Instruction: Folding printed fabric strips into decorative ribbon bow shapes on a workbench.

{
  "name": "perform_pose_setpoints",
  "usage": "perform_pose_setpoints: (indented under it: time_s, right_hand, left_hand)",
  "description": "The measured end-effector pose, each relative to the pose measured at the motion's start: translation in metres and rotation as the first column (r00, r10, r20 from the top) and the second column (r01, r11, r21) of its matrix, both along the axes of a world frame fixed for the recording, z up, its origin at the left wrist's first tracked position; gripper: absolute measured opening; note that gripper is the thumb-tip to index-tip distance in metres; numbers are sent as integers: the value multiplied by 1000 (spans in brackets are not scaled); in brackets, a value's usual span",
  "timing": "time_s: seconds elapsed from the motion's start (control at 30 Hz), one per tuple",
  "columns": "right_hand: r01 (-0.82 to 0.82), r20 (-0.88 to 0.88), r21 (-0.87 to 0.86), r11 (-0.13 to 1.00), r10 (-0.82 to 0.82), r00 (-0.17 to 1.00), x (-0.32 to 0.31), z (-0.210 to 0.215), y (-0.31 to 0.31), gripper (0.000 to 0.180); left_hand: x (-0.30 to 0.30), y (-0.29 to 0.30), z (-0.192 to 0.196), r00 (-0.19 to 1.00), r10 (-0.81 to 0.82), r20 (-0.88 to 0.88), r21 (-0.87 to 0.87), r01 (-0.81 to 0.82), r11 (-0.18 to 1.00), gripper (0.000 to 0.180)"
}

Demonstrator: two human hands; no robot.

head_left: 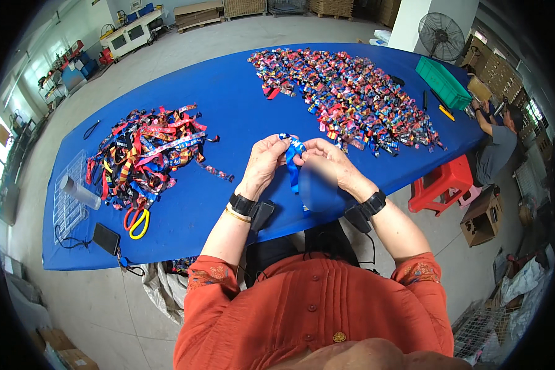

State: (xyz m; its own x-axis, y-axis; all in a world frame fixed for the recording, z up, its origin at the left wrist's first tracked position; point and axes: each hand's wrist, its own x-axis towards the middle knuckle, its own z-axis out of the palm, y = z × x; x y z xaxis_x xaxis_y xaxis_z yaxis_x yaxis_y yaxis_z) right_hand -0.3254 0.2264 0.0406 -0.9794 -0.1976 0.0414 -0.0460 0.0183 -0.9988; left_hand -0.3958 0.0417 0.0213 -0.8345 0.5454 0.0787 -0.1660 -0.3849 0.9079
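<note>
Both of my hands pinch one blue printed fabric strap (293, 161) just above the blue table, in front of my body. My left hand (268, 161) grips its upper left part, fingers closed. From the right, my right hand (333, 161) holds the strap's upper end between thumb and fingers. The strap's tail hangs down between the hands, and a blurred patch hides part of the area beside it. To the left lies a loose heap of colourful straps (148, 148). Beyond my right hand spreads a large pile of small folded straps (351, 92).
On the blue table (228, 80) at left are scissors (140, 224), a phone (106, 238), a clear cylinder (80, 193) and a wire rack (74, 179). A green crate (443, 84) stands at the far right. Past a red stool (441, 185), another person (501, 145) sits.
</note>
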Motion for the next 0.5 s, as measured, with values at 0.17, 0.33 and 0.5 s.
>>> perform_pose_setpoints:
  time_s: [0.17,0.33,0.5]
  right_hand:
    - [-4,-11,75,997,4,1000,-16,-11,-1,25]
    - [-57,70,-30,998,59,996,-40,-37,3,23]
    - [-139,110,-16,990,140,984,-57,-47,7,21]
  left_hand:
    - [-22,-2,-19,995,-33,98,153,18,988,26]
    - [-42,3,-32,968,-25,250,256,-41,966,26]
    - [-54,1,-49,940,-45,339,308,-65,949,25]
